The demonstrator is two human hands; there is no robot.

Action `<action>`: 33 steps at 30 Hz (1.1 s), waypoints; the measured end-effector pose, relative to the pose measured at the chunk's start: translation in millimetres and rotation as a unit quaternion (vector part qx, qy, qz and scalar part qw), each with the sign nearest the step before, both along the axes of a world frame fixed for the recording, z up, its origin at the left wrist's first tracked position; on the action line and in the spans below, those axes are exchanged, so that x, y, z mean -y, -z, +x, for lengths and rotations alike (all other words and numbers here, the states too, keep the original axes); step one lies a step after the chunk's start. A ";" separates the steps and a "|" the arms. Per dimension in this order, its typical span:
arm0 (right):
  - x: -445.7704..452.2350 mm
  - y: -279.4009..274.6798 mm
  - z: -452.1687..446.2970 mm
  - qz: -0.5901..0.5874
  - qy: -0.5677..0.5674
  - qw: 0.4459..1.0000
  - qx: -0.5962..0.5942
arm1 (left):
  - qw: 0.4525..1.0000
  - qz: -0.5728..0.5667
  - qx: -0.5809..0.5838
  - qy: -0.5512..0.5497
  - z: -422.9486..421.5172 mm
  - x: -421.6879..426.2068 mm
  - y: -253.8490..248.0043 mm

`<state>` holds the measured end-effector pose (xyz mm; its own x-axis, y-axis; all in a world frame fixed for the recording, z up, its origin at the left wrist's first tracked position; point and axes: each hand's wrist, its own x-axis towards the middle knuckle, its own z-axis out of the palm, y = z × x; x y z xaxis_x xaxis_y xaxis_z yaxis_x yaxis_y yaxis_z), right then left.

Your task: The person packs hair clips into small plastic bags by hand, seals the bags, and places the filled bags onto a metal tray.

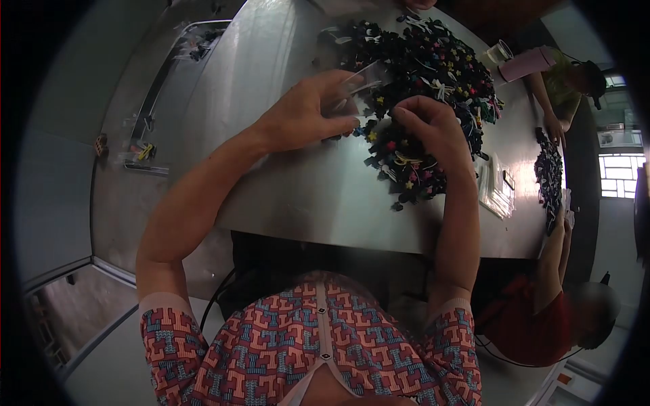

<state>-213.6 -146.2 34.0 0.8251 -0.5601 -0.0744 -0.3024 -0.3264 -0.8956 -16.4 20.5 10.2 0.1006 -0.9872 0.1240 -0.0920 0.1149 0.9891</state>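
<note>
My left hand [313, 108] is curled round a clear plastic bag [369, 79], its thumb and fingers closed on the near side. Pale strands or creases show at the bag, too blurred to tell apart. Right beside it, my right hand [437, 128] has thumb and forefinger pinched together over a pile of small dark pieces [406, 169]. These pieces carry yellow, red and pink star- or flower-shaped bits and some pale strands. What sits between my right fingertips is too small to make out. A larger heap of the same pieces [443, 57] spreads behind my hands.
A stack of clear bags [497, 188] lies right of my right forearm on the metal table [291, 203]. Farther back stand a pink tumbler [527, 64] and a clear cup [500, 51]. Two people work at the right beside another dark pile [548, 169]. A dark-rimmed tray [152, 128] is at left.
</note>
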 end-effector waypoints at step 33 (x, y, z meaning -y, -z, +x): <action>-70.5 -46.7 18.4 -0.062 0.080 0.990 0.095 | 0.992 -0.058 0.100 -0.049 -6.7 0.3 6.2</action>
<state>-195.2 -75.7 80.7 0.7172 -0.6803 0.1510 -0.1890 -0.3985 -0.8975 -23.1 20.2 3.9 0.1582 -0.9515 0.2638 -0.3008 0.2080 0.9307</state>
